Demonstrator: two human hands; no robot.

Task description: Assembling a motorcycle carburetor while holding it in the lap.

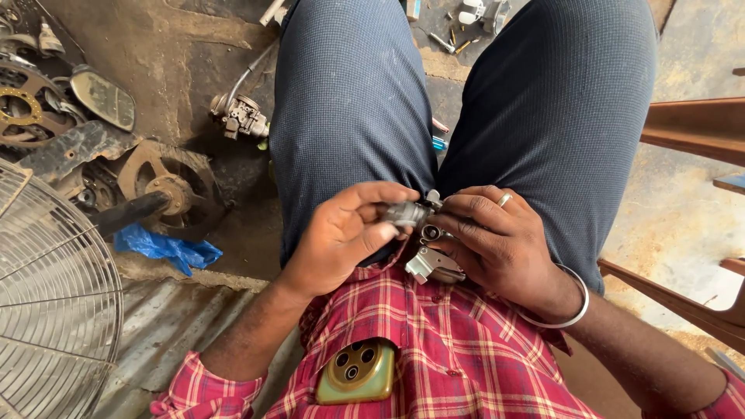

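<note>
I sit with both hands in my lap over dark blue trousers. My left hand [345,237] pinches a small grey metal cylinder part [403,212] between thumb and fingers. My right hand [497,240], with a ring and a silver bangle, grips a small metal carburettor-like assembly [433,264] whose lower body sticks out below the fingers. The two pieces meet between my hands. A phone [358,372] sits in my red checked shirt pocket.
On the dirty floor to the left lie a carburettor with a hose [239,115], a sprocket [23,105], a mirror [102,98], a wheel hub [167,186] and a blue plastic bag [167,248]. A wire fan guard [54,310] stands at the lower left. Wooden bench pieces [694,128] are at the right.
</note>
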